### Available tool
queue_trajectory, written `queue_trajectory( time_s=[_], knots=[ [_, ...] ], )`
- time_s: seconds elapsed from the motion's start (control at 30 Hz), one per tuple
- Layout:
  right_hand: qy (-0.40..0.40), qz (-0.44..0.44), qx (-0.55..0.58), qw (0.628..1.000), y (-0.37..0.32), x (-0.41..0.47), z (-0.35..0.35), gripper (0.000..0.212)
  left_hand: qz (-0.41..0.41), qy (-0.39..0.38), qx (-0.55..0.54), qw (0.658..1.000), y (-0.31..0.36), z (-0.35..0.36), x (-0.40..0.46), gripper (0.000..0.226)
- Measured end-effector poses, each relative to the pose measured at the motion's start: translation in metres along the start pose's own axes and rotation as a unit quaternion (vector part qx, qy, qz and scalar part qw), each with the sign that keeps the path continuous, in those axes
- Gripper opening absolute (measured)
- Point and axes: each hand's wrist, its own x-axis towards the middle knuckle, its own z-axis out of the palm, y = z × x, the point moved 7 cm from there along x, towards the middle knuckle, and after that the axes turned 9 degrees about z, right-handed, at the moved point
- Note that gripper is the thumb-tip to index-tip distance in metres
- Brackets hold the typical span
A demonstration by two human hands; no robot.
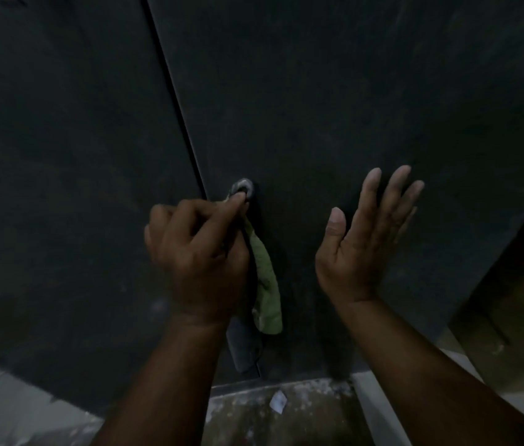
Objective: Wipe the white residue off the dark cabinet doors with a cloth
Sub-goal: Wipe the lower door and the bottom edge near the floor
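The floor (302,416) shows only along the bottom of the view, below the lower edge of the dark cabinet doors (334,107). It is a dull brownish surface with whitish dust or residue (315,389), thickest in a band just beside the foot of the doors. One small white scrap (277,401), perhaps paper, lies flat on the floor near this band. At the left and at the right the floor looks paler grey.
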Motion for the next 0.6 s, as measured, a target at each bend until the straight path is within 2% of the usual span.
queue_trajectory(
  time_s=[0.17,0.3,0.4,0.5,0.6],
  knots=[
    [-0.007,0.010,0.006,1.000,-0.001,-0.009,0.003,0.059,0.007,-0.005,0.004,1.000,-0.003,0.000,-0.026,0.020],
    [-0.024,0.011,0.004,1.000,-0.003,-0.020,0.005,0.060,0.000,-0.090,0.020,0.996,-0.005,0.003,-0.073,0.030],
    [-0.043,0.017,0.001,0.999,-0.008,-0.028,0.002,0.061,-0.045,-0.134,0.013,0.990,-0.008,0.002,-0.087,0.032],
    [-0.054,-0.026,0.015,0.998,-0.032,-0.055,-0.005,0.051,-0.110,-0.090,-0.047,0.989,-0.012,-0.006,-0.066,0.018],
    [-0.119,-0.070,0.137,0.981,-0.068,-0.084,-0.006,0.039,-0.186,-0.035,-0.138,0.972,-0.016,-0.014,-0.037,0.017]
  ],
)
